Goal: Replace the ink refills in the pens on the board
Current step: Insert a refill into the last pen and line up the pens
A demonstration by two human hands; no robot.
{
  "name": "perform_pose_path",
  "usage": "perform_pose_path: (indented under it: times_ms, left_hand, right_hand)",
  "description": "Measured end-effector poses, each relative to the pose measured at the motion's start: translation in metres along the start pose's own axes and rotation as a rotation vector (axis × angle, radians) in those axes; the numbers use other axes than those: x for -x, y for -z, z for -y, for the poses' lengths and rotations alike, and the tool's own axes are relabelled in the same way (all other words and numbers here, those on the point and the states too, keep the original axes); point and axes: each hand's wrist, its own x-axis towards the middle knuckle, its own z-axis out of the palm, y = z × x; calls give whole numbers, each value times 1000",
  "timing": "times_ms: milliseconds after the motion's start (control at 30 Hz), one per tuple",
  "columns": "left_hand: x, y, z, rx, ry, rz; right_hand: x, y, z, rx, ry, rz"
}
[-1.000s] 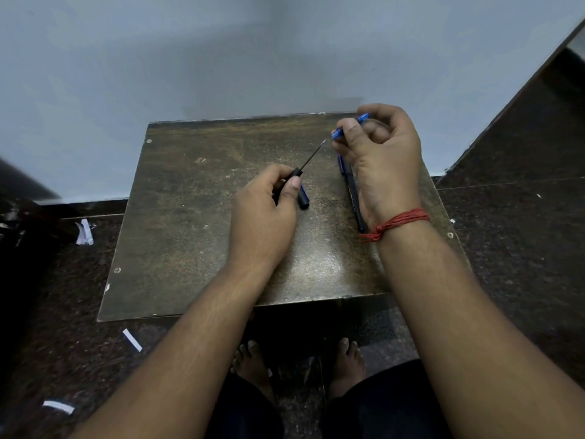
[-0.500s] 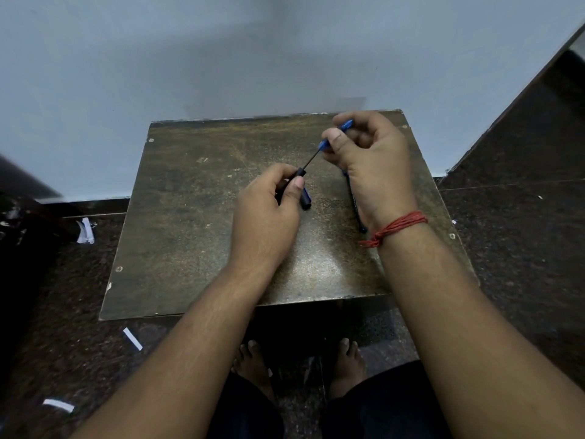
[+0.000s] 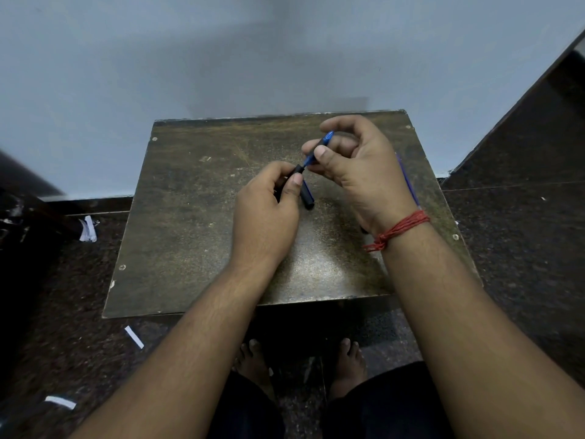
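My left hand [image 3: 269, 213] grips a black pen barrel [image 3: 297, 171] above the middle of the worn brown board [image 3: 190, 232]. My right hand [image 3: 354, 166] pinches the blue end piece [image 3: 321, 145] of a refill. The refill is pushed almost fully into the barrel's mouth, with only a short length showing between the hands. A dark cap [image 3: 307, 198] lies on the board just right of my left thumb. Another blue pen [image 3: 408, 182] lies on the board behind my right wrist, mostly hidden.
The board rests on a dark speckled floor against a pale wall [image 3: 221, 58]. White paper scraps [image 3: 88, 229] lie on the floor at the left, and another scrap [image 3: 134, 336] sits near the board's front left corner. My bare feet [image 3: 253, 359] are below the board's front edge.
My right hand has moved left and down toward my left hand. The thin refill rod that showed between the hands has slid into the barrel.
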Motion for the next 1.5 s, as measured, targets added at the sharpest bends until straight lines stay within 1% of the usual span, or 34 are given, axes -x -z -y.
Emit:
perform_pose_path:
  times_ms: [400, 600, 700, 800, 867, 967, 1033, 1100, 1133, 1233, 1300, 1367, 1500]
  left_hand:
    - [0, 1, -1, 17, 18, 6]
    - [1, 2, -1, 7, 3, 13]
    - [-1, 2, 3, -28, -29, 24]
    - [-1, 3, 7, -92, -82, 44]
    - [-1, 3, 7, -142, -120, 50]
    - [-2, 4, 7, -168, -149, 52]
    - [-2, 4, 7, -178, -160, 59]
    - [-1, 4, 5, -161, -158, 61]
    - [-1, 3, 5, -149, -156, 62]
    - [-1, 2, 5, -122, -141, 56]
    - [-2, 3, 5, -107, -122, 54]
    - [-2, 4, 5, -105, -117, 53]
    - [0, 3, 5, -97, -125, 52]
  right_hand:
    - [5, -6, 4, -133, -71, 49]
    - [3, 1, 5, -56, -69, 122]
    - [2, 11, 8, 90, -43, 170]
    - [1, 22, 10, 405, 38, 203]
    - [0, 26, 10, 566, 84, 201]
    - [0, 27, 11, 711, 127, 183]
    - [1, 29, 11, 783, 120, 170]
    - [0, 30, 10, 777, 86, 159]
    - [0, 30, 10, 736, 69, 155]
    - [1, 30, 7, 465, 38, 168]
    - [1, 30, 7, 351, 74, 217]
    - [1, 29, 7, 362, 95, 226]
    - [0, 24, 7, 489, 77, 167]
